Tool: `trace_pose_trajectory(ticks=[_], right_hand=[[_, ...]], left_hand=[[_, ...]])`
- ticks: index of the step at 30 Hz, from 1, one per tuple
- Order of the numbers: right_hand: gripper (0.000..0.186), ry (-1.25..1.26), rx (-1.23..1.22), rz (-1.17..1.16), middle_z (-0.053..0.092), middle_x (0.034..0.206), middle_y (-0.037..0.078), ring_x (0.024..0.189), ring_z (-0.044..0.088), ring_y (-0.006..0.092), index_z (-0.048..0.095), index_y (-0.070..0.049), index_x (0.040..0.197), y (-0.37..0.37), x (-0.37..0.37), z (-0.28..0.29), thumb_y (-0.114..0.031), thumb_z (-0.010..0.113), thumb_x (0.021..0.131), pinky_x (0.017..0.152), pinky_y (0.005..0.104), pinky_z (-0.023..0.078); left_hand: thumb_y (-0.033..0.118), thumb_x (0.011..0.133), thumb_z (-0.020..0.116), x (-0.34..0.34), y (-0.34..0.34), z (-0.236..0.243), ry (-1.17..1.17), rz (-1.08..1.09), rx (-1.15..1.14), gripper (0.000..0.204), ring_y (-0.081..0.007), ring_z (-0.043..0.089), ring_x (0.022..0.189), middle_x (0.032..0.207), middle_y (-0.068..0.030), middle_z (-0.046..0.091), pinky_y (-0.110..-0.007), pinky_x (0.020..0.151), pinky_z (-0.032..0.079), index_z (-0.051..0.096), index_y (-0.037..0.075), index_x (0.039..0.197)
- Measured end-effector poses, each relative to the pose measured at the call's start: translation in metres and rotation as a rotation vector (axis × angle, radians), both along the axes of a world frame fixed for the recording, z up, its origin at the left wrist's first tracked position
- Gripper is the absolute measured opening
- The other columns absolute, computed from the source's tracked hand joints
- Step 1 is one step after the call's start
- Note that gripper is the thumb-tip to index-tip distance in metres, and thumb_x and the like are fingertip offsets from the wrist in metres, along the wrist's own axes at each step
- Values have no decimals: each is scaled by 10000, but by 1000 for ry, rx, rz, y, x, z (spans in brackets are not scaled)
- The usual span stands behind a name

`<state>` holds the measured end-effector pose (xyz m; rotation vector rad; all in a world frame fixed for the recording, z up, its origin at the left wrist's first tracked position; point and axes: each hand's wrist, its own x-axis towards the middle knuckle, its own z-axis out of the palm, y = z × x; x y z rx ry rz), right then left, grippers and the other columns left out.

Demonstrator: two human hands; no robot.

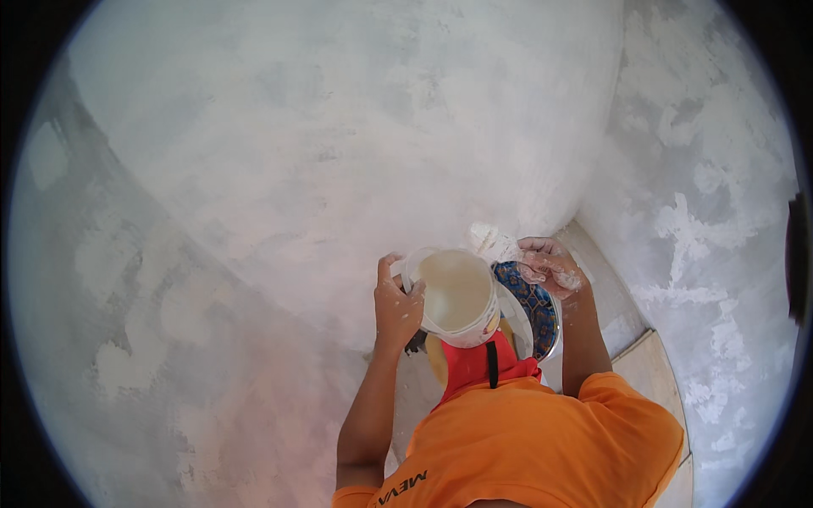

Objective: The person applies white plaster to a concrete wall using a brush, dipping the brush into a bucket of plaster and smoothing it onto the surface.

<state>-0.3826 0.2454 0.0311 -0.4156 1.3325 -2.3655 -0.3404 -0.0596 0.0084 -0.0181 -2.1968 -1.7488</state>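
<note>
Pale panels (653, 372) lie beside a patchy grey wall (716, 195), a dark object (797, 258) farther right.

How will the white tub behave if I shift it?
The white tub may slosh if tilted, as pale, seemingly liquid contents show inside. It could tip away from the left hand, which grips only one side.

bare forearms (371, 396) extend forward; left hand (400, 300) curled, right hand (552, 267) fingers bent and smeared white.
</note>
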Motion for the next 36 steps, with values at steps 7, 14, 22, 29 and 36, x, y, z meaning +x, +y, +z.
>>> trace_pose_trajectory(ticks=[7,14,22,29,36], right_hand=[[381,82,-276,206,564,747,36,555,424,66,571,55,1252,-53,-20,26,-153,658,945,531,213,357],[449,34,-350,357,469,695,-14,529,416,67,503,12,1282,-91,-25,56,-227,660,936,534,224,363],[480,24,-406,580,492,712,-21,533,432,64,501,14,1309,-92,-28,64,-229,662,928,509,222,361],[487,72,-422,651,537,742,-6,549,428,43,503,51,1357,-110,-31,72,-179,647,952,509,196,350],[486,401,-156,619,560,780,-1,588,427,40,535,63,1341,-149,-50,112,-192,664,948,545,203,349]], left_hand=[[47,794,657,38,-27,106,-29,201,-816,455,-289,635,586,638,-123,628,-388,582,492,524,53,1229],[103,752,695,94,-58,181,112,581,-1493,446,-281,641,590,620,-91,613,-425,605,518,616,70,1190],[151,705,746,158,-43,265,52,744,-2054,375,-187,658,767,812,-40,670,-325,759,496,667,74,1064],[258,710,787,185,-25,306,-140,688,-2234,485,-261,632,1069,1066,-108,677,-420,1001,455,670,82,1146],[310,687,840,220,-23,326,-431,656,-2284,650,-255,412,1400,1443,-96,508,-465,1199,271,621,131,1273]])
